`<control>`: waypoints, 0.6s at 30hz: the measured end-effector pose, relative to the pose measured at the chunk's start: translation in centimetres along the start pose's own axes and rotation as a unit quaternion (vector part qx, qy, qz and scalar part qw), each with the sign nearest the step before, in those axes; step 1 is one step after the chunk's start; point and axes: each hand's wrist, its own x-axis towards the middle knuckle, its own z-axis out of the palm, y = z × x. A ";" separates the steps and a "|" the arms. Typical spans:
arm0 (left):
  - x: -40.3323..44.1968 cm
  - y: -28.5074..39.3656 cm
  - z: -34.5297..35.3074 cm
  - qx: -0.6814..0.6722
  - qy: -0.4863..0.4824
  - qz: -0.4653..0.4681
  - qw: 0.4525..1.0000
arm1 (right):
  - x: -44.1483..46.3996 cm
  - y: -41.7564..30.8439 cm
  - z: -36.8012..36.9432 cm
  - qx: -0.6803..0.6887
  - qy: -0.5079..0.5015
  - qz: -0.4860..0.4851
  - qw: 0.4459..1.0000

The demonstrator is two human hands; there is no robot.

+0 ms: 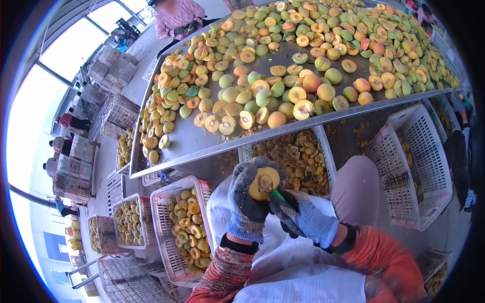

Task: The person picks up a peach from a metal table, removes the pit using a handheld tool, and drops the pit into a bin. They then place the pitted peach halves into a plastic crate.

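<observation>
My left hand [245, 199], in a grey-blue work glove, is closed around a yellow peach half [260, 184], which looks like it could also be apricot. The cut face and brown stone cavity face me. Gripped in my gloved right hand [305, 216] is a small green-handled pitting tool [276, 194]; its tip meets the fruit's middle and is hidden there. Both hands are above my lap, over a white apron [303, 272]. Below and beyond them, a crate [331, 156] holds brownish fruit scraps.
A metal-edged table [189, 164] carries heaps of whole and halved fruit [303, 108]. Crates of fruit halves [156, 212] stand left; a white crate [419, 171] stands right. Across the table is another person [177, 20]. Stacked crates [113, 65] and more people are farther left.
</observation>
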 end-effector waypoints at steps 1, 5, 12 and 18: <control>0.4 -0.4 0.2 -0.001 -0.004 0.002 1.000 | 0.0 -1.8 0.1 0.133 -0.015 0.128 0.983; 0.2 -1.1 0.1 -0.023 -0.043 0.069 0.996 | 0.6 1.6 -1.9 0.444 -0.181 0.250 0.841; 1.6 0.2 -1.2 0.172 -0.069 -0.067 0.981 | 1.4 0.7 -3.6 0.162 -0.155 0.275 0.935; 1.0 -0.9 -0.5 0.409 -0.079 0.231 0.879 | -0.3 1.2 -1.2 -0.339 0.070 -0.075 0.935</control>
